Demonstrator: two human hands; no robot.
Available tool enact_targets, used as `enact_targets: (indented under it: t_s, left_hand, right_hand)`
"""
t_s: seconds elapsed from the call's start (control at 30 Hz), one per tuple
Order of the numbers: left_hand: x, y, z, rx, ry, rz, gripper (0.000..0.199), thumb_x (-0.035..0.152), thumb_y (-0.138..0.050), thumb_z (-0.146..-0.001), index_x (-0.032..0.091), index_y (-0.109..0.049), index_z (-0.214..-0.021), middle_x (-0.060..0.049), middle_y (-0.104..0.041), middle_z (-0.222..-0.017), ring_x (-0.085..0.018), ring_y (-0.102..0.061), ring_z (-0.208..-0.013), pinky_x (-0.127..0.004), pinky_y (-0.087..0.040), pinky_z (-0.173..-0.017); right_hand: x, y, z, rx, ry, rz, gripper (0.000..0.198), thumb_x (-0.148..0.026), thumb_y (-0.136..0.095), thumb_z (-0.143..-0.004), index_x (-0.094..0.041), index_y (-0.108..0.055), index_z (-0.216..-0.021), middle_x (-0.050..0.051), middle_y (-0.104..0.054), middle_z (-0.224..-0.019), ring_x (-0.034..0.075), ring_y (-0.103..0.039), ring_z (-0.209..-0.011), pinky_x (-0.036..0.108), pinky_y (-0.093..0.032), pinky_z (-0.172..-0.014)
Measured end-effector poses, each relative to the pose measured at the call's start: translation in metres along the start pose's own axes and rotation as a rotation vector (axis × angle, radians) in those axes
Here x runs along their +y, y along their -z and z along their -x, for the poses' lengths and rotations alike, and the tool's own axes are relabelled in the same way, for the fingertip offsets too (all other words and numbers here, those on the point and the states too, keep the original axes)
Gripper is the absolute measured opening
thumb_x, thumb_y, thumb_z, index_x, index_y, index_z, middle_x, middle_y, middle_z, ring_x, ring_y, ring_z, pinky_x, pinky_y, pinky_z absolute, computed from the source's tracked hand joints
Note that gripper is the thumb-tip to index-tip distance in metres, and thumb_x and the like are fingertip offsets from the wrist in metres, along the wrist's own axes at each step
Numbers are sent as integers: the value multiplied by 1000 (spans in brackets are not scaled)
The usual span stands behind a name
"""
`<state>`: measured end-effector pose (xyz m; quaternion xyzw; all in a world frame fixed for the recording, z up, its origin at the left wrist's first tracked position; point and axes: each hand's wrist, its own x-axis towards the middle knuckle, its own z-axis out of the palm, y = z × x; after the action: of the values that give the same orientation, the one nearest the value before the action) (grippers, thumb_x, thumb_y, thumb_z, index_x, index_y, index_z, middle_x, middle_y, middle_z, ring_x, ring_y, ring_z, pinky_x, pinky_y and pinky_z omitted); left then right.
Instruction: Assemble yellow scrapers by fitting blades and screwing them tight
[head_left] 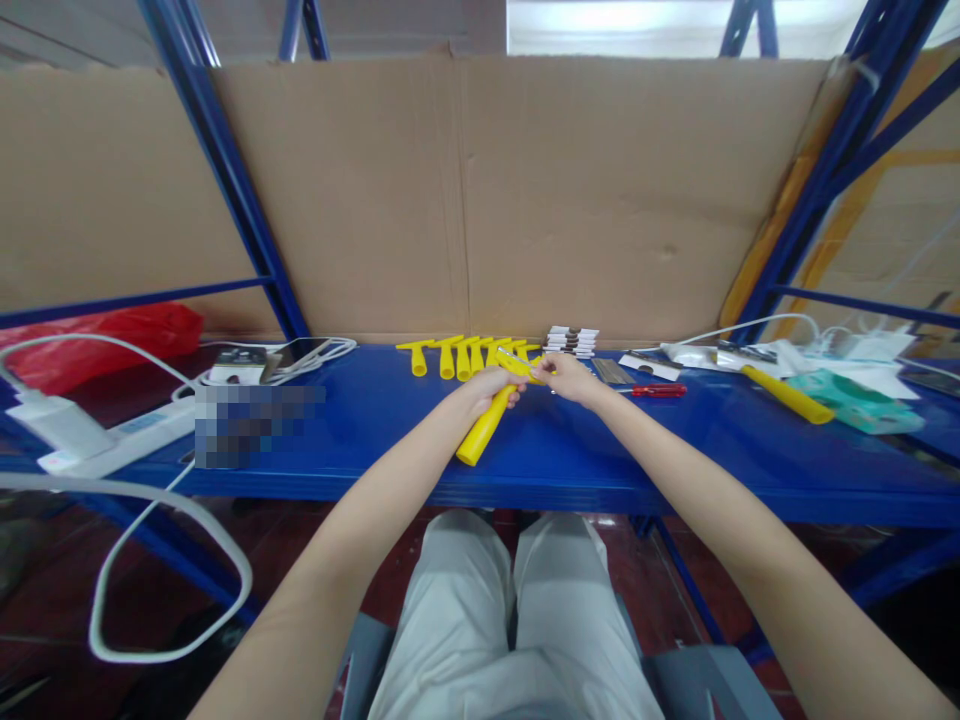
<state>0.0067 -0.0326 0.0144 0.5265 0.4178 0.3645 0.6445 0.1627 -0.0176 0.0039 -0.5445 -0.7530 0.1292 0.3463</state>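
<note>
Yellow tool (pixel 482 432) gripped in left hand (pixel 493 384), likely steadied for right hand (pixel 566 377) at its head (pixel 515 363), grip unclear; similar tools (pixel 448 361) lined beyond both, presumably for reach.

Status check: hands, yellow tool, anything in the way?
Left hand gripping yellow T-shaped tool. Right hand at the tool's head. Red-handled screwdriver off to the right; nothing visibly blocking.
</note>
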Motion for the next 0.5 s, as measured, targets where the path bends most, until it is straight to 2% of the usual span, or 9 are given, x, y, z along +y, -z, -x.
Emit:
enact_targets:
  t_s: [0.27,0.4,0.5]
  left_hand:
    - [10,-9,15,56,-142,-65,24,0,-52,-79,13,-49,-59,3,-47,-42,-4,-37,-29,-18,-28,-32]
    - [15,-11,21,88,-213,-142,31,1,-52,-79,14,-47,-51,3,-44,-38,-4,-36,-28,-18,-27,-32]
    - [17,-6,21,93,-331,-224,33,2,-53,-79,14,-46,-49,4,-42,-36,-4,-35,-28,-18,-27,-34]
  right_hand:
    - [-1,1,-1,80,97,-43,10,-21,-55,-77,-18,-54,-68,1,-59,-74,14,-53,-73,27,-41,-70]
    - [-2,1,-2,152,182,-176,11,-24,-56,-76,-19,-50,-69,1,-57,-76,15,-54,-77,29,-41,-75]
    - [-2,0,-3,207,215,-327,18,-33,-60,-76,-20,-47,-77,1,-57,-81,15,-54,-77,29,-43,-73]
